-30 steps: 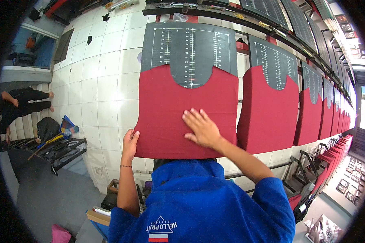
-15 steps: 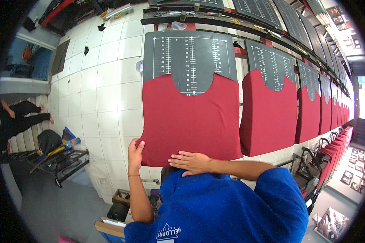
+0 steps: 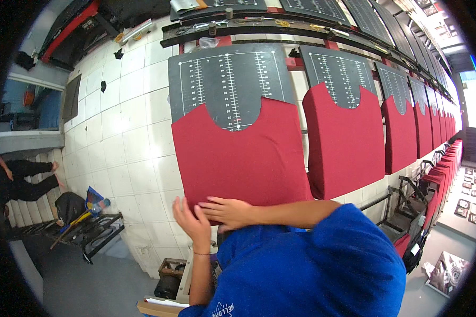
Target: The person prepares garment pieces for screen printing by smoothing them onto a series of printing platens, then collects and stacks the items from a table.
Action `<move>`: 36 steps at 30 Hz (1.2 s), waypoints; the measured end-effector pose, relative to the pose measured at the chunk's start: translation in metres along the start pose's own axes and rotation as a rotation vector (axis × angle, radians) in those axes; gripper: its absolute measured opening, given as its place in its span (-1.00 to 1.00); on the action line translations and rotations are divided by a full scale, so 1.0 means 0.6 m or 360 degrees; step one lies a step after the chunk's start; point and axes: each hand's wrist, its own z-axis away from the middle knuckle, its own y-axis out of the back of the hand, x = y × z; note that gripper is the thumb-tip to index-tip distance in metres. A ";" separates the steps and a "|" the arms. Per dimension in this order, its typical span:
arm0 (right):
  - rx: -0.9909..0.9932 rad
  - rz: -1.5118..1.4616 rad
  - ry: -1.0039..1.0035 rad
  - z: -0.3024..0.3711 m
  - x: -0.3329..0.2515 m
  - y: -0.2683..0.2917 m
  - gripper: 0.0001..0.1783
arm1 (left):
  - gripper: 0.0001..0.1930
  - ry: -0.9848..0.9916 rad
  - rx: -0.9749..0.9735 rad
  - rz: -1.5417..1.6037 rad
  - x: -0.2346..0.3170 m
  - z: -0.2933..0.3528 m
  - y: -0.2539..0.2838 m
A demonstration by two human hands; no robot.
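Head view: a red fabric panel [image 3: 243, 158] lies flat over a dark grey ruled board [image 3: 225, 79], its scooped neckline towards the board's top edge. Both hands rest at the panel's lower edge. The left hand [image 3: 191, 219] sits at the lower left corner, fingers curled around the hem. The right hand [image 3: 228, 211] lies flat, fingers spread and pointing left, touching the left hand; half a second ago it lay farther right along the hem. More red panels [image 3: 346, 142] hang on boards to the right.
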 end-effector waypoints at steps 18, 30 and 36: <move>-0.0059 0.0154 -0.0651 0.416 -0.088 -0.008 -0.20 | -0.30 -0.0214 -0.0136 -0.0522 0.051 -0.280 -0.150; 0.0725 0.0007 -0.1586 0.354 -0.135 -0.020 -0.32 | -0.19 -0.0888 -0.0741 -0.0452 0.163 0.044 -0.124; 0.0815 0.0246 -0.1829 0.394 -0.137 -0.001 -0.32 | -0.22 -0.1324 -0.0486 -0.0354 0.407 -0.182 -0.284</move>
